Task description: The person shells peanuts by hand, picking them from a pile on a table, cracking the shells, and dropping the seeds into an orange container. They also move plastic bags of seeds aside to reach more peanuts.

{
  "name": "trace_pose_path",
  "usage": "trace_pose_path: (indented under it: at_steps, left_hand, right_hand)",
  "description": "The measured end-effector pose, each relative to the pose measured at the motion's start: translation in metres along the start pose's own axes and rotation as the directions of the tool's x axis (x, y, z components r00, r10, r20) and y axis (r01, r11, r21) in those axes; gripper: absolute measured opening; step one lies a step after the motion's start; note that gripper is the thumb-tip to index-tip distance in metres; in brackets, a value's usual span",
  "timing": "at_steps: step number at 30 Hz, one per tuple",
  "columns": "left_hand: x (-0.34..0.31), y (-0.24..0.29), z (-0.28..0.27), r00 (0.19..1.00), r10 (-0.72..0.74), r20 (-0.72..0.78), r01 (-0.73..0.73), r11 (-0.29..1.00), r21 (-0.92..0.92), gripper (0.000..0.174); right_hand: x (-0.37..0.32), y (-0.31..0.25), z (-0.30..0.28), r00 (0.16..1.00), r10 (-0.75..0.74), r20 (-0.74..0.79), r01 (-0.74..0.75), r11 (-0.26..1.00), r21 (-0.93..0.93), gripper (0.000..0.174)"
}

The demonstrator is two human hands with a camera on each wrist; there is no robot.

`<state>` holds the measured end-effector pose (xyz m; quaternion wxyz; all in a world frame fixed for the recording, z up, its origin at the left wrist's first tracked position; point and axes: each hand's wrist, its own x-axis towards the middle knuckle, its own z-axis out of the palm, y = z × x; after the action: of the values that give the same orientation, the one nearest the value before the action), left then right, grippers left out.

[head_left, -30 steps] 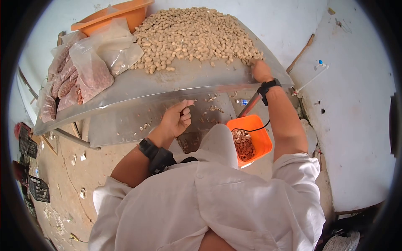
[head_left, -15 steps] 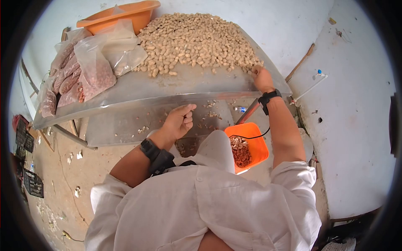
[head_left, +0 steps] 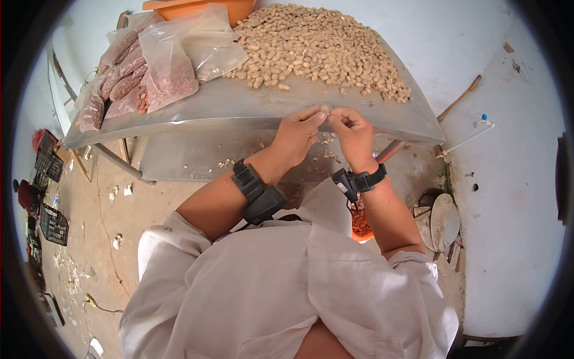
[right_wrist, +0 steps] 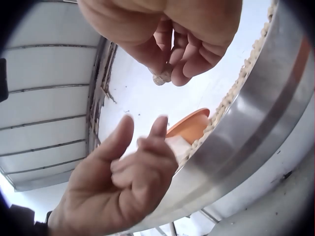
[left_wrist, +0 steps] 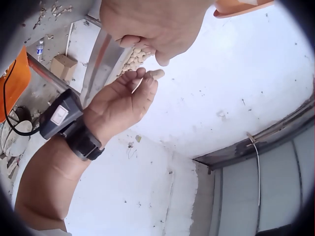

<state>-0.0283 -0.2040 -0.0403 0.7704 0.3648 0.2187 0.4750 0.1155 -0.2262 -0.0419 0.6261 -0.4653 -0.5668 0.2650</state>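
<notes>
Between thumb and fingers, my right hand pinches an unshelled peanut, pale tan, also visible in the left wrist view at the fingertips. My left hand is close beside it, over the table's front edge. In the right wrist view the left hand's thumb and index finger stand apart below the peanut, and its other fingers are curled in. Behind both hands a big heap of unshelled peanuts covers the back of the metal table.
Clear bags of reddish kernels lie on the table's left, near an orange basin. An orange bucket stands below, mostly hidden by the right arm in the head view. Shell bits lie on the lower shelf. Black crates stand far left.
My right hand has left the right edge of the peanut heap and come inward with a peanut to the left hand. The left hand has risen to the table edge. The head view has shifted.
</notes>
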Motion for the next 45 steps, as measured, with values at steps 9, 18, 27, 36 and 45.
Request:
trace_pose_path:
  at_steps: [9, 18, 27, 36, 45]
  left_hand:
    - [0.002, 0.000, -0.006, 0.991, 0.079, 0.108, -0.112, 0.932, 0.346, 0.019]
    - [0.003, -0.029, -0.007, 0.957, 0.223, 0.184, -0.289, 0.697, 0.656, 0.018]
    - [0.009, -0.022, -0.014, 0.995, 0.095, 0.023, -0.097, 0.947, 0.305, 0.018]
    - [-0.002, -0.013, -0.020, 0.999, -0.013, 0.048, -0.002, 0.954, 0.299, 0.022]
    - [-0.004, -0.023, -0.016, 0.996, 0.078, 0.053, -0.081, 0.996, 0.047, 0.023]
  right_hand:
    - [-0.011, -0.012, 0.002, 0.996, -0.014, 0.083, -0.001, 0.985, 0.173, 0.012]
    - [-0.013, -0.006, 0.012, 0.990, -0.063, 0.123, 0.086, 0.978, -0.189, 0.036]
    - [-0.007, -0.003, 0.001, 0.932, 0.114, 0.343, -0.185, 0.965, 0.184, 0.029]
    - [-0.005, -0.024, -0.009, 0.853, 0.159, 0.497, -0.144, 0.987, -0.069, 0.032]
    - [-0.021, -0.003, 0.014, 0.949, 0.137, 0.283, -0.222, 0.929, 0.295, 0.025]
